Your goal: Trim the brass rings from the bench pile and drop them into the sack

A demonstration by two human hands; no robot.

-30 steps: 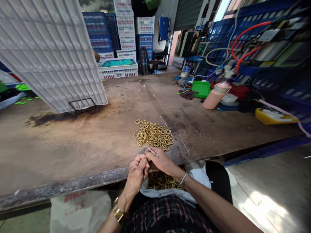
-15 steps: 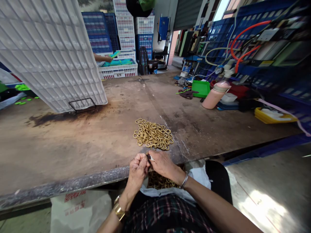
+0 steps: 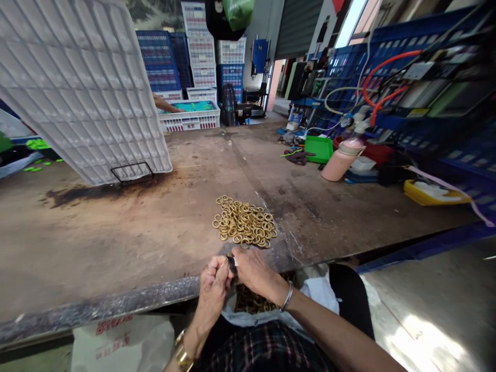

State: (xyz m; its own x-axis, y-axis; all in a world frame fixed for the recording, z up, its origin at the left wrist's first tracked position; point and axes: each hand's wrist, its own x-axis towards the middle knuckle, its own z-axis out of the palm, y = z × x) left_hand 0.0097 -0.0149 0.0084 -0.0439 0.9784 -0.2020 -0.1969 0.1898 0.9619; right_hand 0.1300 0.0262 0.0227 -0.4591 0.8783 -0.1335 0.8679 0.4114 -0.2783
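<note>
Rings [image 3: 246, 222] are lying heaped on the table [image 3: 163, 232], just beyond our hands. With our left hand [image 3: 214, 283] we are pinching a small dark piece [image 3: 232, 265] at the fingertips. We are holding our right hand [image 3: 253, 270] curled against it, but cannot tell what it is gripping. Below our right hand, more rings [image 3: 251, 301] are sitting in a white bag [image 3: 320, 290].

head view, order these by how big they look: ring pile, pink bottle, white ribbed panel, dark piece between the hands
1. White ribbed panel
2. Ring pile
3. Pink bottle
4. Dark piece, between left hand and right hand; partly hidden
</note>
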